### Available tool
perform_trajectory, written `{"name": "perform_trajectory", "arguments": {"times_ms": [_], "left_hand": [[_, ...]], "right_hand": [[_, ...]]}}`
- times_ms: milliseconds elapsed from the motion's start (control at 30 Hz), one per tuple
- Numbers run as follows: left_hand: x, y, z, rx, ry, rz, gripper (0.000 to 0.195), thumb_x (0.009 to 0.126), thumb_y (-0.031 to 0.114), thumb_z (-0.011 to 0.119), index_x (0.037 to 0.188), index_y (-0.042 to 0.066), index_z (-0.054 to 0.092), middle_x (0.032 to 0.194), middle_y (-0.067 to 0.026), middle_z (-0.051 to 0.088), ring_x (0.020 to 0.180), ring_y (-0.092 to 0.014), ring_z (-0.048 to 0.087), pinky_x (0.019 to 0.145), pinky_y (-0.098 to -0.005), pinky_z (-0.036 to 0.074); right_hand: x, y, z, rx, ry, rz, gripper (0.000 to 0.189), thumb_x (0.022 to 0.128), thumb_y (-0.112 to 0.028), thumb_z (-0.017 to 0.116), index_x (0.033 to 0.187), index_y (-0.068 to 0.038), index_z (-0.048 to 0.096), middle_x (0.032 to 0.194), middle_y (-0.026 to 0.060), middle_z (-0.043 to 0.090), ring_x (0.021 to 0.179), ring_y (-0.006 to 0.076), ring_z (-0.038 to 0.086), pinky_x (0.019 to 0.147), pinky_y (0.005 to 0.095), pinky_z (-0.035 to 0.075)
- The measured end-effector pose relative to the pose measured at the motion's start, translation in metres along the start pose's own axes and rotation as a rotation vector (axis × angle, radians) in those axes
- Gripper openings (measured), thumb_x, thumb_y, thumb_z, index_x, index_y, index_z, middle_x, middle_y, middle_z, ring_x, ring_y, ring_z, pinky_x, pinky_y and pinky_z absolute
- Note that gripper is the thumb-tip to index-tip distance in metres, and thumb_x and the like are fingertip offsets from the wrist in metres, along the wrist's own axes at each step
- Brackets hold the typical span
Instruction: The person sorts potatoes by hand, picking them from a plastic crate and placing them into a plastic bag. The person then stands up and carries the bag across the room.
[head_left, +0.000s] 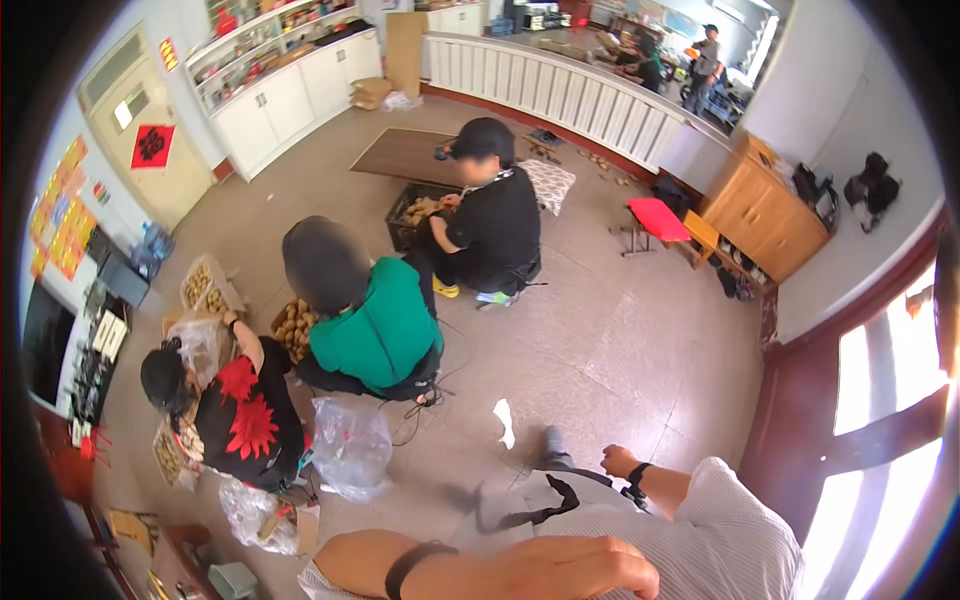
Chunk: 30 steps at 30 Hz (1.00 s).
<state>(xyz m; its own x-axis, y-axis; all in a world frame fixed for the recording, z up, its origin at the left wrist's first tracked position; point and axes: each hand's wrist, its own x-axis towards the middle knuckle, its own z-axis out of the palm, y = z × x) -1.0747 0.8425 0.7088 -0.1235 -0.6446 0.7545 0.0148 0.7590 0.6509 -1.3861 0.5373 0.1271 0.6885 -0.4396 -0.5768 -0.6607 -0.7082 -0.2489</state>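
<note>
My left hand (600, 570) lies across the front of my striped shirt (720, 517), palm turned away, with its fingers bent down; whatever is under the palm is hidden. A dark band circles my left forearm. Off to the right side of my body, my right hand (619, 460) hangs with its fingers curled in, and nothing shows in it. It wears a black wristband (637, 475). Between the two hands a black strap (559, 499) loops against my clothes. A white scrap (505, 424) rests on the tiled floor ahead of my shoe (555, 442).
Three people sit low ahead, around a black crate (409, 210) and boxes of round brown produce (295, 326). Plastic bags (352, 446) and thin cables (420, 412) lie behind them. A stool with a red cushion (656, 219) stands by a wooden cabinet (765, 210). A glazed door (862, 390) is at right.
</note>
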Motion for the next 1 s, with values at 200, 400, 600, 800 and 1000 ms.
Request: {"name": "perform_trajectory", "arguments": {"times_ms": [200, 400, 600, 800, 1000], "left_hand": [[0.069, -0.119, 0.024, -0.181, -0.192, -0.073, 0.038, 0.090, 0.041, 0.059, 0.103, 0.006, 0.062, 0.109, -0.0150, 0.059, 0.097, -0.033, 0.059, 0.077, -0.0427, 0.050], [0.161, -0.216, 0.056, -0.339, -0.259, -0.077, 0.043, 0.092, 0.044, 0.056, 0.104, 0.004, 0.061, 0.107, -0.0162, 0.059, 0.096, -0.033, 0.059, 0.078, -0.0438, 0.051], [0.244, -0.286, 0.066, -0.476, -0.375, -0.075, 0.044, 0.091, 0.045, 0.055, 0.099, 0.002, 0.060, 0.108, -0.0175, 0.059, 0.096, -0.035, 0.060, 0.078, -0.0445, 0.051], [0.290, -0.361, 0.053, -0.478, -0.407, -0.043, 0.046, 0.090, 0.047, 0.055, 0.100, 0.002, 0.061, 0.110, -0.0181, 0.059, 0.096, -0.036, 0.060, 0.079, -0.0443, 0.051], [0.332, -0.434, 0.014, -0.552, -0.446, 0.039, 0.040, 0.088, 0.043, 0.060, 0.097, 0.004, 0.060, 0.110, -0.0183, 0.058, 0.094, -0.036, 0.059, 0.078, -0.0437, 0.050]], "right_hand": [[-0.042, 0.017, -0.040, 0.442, -0.049, 0.270, 0.048, 0.077, -0.025, 0.060, 0.119, -0.003, 0.062, 0.110, 0.0173, 0.068, 0.106, 0.0335, 0.064, 0.093, 0.0406, 0.050], [-0.030, 0.143, -0.056, 0.543, 0.042, 0.373, 0.041, 0.079, -0.024, 0.057, 0.112, -0.002, 0.065, 0.108, 0.0234, 0.066, 0.103, 0.0379, 0.063, 0.090, 0.0438, 0.051], [-0.012, 0.256, -0.053, 0.474, 0.252, 0.452, 0.033, 0.078, -0.020, 0.056, 0.102, -0.001, 0.068, 0.105, 0.0255, 0.066, 0.101, 0.0383, 0.064, 0.088, 0.0437, 0.052], [0.013, 0.250, -0.055, 0.820, 0.211, 0.604, 0.036, 0.077, -0.022, 0.058, 0.105, -0.001, 0.068, 0.099, 0.0245, 0.068, 0.097, 0.0375, 0.066, 0.086, 0.0413, 0.054], [0.018, 0.251, -0.082, 0.839, 0.158, 0.618, 0.040, 0.083, -0.013, 0.058, 0.119, 0.005, 0.059, 0.081, 0.0167, 0.071, 0.066, 0.0214, 0.071, 0.055, 0.0324, 0.057]]}}
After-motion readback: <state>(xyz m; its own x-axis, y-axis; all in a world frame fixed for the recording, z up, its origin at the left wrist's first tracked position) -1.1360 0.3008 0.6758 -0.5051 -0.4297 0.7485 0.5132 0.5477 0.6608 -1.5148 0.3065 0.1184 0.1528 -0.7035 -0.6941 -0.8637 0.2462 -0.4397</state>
